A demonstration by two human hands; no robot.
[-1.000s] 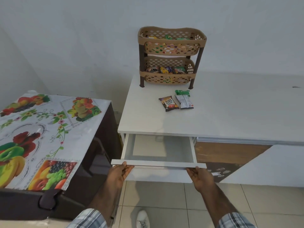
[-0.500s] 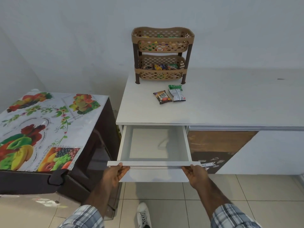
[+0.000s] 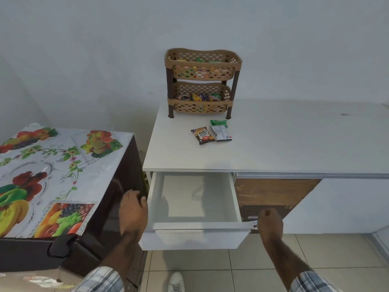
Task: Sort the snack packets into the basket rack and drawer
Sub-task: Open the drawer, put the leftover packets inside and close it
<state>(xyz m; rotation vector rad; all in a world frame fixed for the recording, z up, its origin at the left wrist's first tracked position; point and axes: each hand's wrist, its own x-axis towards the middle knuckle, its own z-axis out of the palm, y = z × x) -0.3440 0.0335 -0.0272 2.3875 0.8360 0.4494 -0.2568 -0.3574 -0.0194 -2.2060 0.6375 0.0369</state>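
A tan two-tier basket rack (image 3: 202, 84) stands at the back of the white counter (image 3: 273, 144), with several snack packets in both tiers. In front of it lie a dark peanut packet (image 3: 202, 135), a white packet (image 3: 221, 133) and a green packet (image 3: 218, 122). The white drawer (image 3: 194, 225) under the counter is pulled out, and I see nothing inside it. My left hand (image 3: 132, 209) hovers beside the drawer's left side, fingers loosely curled, holding nothing. My right hand (image 3: 270, 223) is off the drawer's right front corner, fingers curled in and holding nothing.
A low dark unit covered by a fruit-print cloth (image 3: 48, 175) stands close on the left of the drawer. A brown panel (image 3: 273, 192) and white cabinet front (image 3: 347, 205) lie to the right. A shoe (image 3: 175, 282) shows on the tiled floor below.
Both hands have let go of the drawer's front edge and lifted away to its sides. The drawer has been drawn further out.
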